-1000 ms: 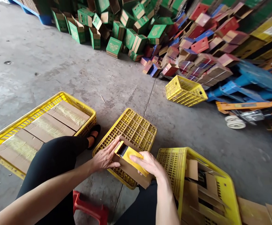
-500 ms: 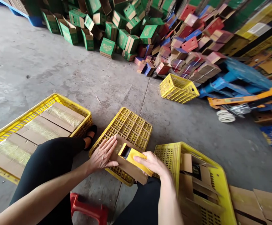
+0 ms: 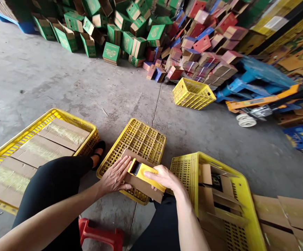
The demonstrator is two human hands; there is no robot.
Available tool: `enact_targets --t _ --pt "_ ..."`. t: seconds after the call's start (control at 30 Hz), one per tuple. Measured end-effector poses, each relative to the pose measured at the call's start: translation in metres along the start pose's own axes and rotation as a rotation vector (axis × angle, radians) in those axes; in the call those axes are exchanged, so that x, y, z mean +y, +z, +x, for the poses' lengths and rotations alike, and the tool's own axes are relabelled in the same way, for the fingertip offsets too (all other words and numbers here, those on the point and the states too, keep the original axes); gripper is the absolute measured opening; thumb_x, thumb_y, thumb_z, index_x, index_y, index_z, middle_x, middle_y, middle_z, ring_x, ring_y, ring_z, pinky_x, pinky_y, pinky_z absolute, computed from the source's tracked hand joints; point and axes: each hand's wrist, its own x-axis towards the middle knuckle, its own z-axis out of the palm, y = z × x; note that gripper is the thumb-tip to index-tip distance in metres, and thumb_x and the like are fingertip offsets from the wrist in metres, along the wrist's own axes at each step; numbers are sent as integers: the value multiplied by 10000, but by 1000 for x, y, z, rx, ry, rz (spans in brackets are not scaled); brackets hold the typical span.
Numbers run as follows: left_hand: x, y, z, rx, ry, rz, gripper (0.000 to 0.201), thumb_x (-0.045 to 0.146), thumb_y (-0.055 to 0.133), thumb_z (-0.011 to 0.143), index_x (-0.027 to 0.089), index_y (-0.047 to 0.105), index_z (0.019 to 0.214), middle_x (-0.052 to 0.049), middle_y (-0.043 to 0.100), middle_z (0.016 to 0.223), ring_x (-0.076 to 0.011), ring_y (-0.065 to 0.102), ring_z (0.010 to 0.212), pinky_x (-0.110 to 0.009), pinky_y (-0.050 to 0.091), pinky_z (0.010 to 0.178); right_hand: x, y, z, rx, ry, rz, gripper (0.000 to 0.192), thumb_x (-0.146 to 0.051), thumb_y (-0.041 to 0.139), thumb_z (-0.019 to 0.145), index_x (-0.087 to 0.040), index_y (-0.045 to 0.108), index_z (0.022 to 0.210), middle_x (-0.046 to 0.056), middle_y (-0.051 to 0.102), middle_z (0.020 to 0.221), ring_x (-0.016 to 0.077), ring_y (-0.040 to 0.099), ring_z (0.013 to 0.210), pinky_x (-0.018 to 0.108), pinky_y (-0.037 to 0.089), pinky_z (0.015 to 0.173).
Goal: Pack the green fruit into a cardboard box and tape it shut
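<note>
1. Here, my right hand [image 3: 164, 177] is closed around the yellow tape tool [image 3: 143, 173], which sits on the brown box [image 3: 141, 184].
2. My left hand [image 3: 114, 176] lies open and flat on the box, holding nothing.
3. The box rests on the upturned yellow crate [image 3: 141, 139], its long side running from my left hand toward my right.
4. The tape tool points up and left along it.

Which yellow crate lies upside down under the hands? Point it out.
The middle yellow crate, bottom grid facing up, under both hands; the others lie open-side up or tipped.
</note>
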Motion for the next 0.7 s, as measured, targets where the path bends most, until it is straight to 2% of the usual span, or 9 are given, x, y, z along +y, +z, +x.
enact_targets --t 0.23,0.47,0.7 --pt "-1 -4 -2 -57 -8 17 1119 873 339 938 108 75 1711 -198 265 1726 -388 268 1595 -510 256 1294 2 -6 -9 -45 10 13 485 -653 733 848 -173 666 851 58 729 636 203 702 527 254 539 476" --pt "-3 -5 -1 -42 0 18 1122 863 376 938 114 64 1713 -205 285 1717 -397 282 1587 -518 287 1285 21 -24 -29 -47 22 -10 498 -654 675 879 -156 691 877 97 763 697 202 704 532 237 499 454" --pt "21 -5 2 4 -81 5 1126 889 423 898 185 113 1720 -200 204 1744 -445 254 1587 -581 250 1287 24 -19 -25 -4 42 -63 489 -663 729 834 -178 667 843 62 741 620 202 709 526 235 520 472"
